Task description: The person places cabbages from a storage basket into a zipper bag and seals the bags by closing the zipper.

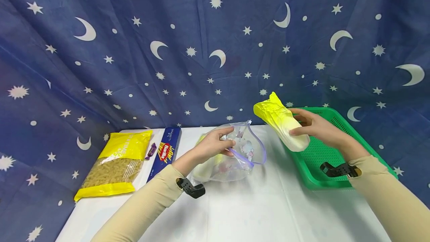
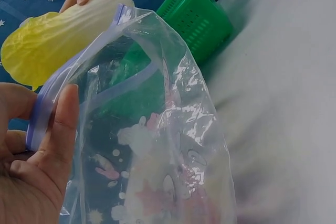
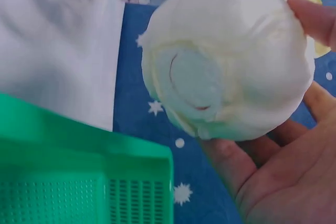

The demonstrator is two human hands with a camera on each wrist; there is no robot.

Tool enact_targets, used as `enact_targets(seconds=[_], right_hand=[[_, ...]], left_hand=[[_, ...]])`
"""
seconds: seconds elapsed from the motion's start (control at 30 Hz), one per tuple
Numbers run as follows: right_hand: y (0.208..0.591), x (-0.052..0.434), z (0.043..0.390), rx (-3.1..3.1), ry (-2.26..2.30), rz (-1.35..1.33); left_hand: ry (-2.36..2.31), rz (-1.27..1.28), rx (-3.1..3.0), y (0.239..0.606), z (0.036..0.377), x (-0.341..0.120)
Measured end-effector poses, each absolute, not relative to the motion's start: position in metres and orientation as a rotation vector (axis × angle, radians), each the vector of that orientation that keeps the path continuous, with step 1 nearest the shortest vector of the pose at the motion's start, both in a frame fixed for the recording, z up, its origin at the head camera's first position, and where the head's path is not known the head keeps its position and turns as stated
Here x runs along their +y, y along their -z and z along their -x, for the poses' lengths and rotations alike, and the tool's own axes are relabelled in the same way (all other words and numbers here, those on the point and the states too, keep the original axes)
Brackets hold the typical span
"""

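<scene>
My right hand [image 1: 320, 130] grips a yellow and white napa cabbage [image 1: 280, 120] in the air, its leafy end tilted up to the left. The right wrist view shows the cabbage's pale cut base [image 3: 191, 82], with fingers around the side and below. My left hand [image 1: 213, 145] pinches the purple zip edge of a clear, printed zip bag [image 2: 157, 145], whose mouth gapes towards the right. Another pale yellow-white thing [image 1: 203, 169] shows at the bag's left part, partly hidden by the left hand; its kind is unclear. The cabbage is apart from the bag.
A green perforated basket [image 1: 330, 152] stands at the right, beneath my right forearm. On the left of the white table [image 1: 242, 212] lie a yellow pasta bag [image 1: 114, 163], a purple-wrapped candy [image 1: 151, 151] and a blue spaghetti box [image 1: 165, 150]. A starry blue curtain [image 1: 188, 66] hangs behind.
</scene>
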State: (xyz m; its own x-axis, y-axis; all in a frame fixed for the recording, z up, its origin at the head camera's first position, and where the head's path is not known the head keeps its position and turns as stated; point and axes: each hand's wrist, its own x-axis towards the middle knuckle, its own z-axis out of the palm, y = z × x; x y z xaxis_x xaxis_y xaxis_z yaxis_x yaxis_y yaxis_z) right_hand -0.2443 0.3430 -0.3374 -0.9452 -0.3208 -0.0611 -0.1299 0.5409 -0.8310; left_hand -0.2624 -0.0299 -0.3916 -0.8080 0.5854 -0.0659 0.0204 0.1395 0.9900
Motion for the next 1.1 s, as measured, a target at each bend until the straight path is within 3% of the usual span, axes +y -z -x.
enact_targets(seconds=[0.5,1.1], right_hand=[[0.359,0.325,0.237,1.998,1.631,0.545],[0.374,0.316,0.237,1.705,1.627,0.511]], left_hand=[[-1.770,-0.484,1.939,0.394,0.264,-0.028],[-1.763,-0.453,1.960,0.394,0.265,-0.027]])
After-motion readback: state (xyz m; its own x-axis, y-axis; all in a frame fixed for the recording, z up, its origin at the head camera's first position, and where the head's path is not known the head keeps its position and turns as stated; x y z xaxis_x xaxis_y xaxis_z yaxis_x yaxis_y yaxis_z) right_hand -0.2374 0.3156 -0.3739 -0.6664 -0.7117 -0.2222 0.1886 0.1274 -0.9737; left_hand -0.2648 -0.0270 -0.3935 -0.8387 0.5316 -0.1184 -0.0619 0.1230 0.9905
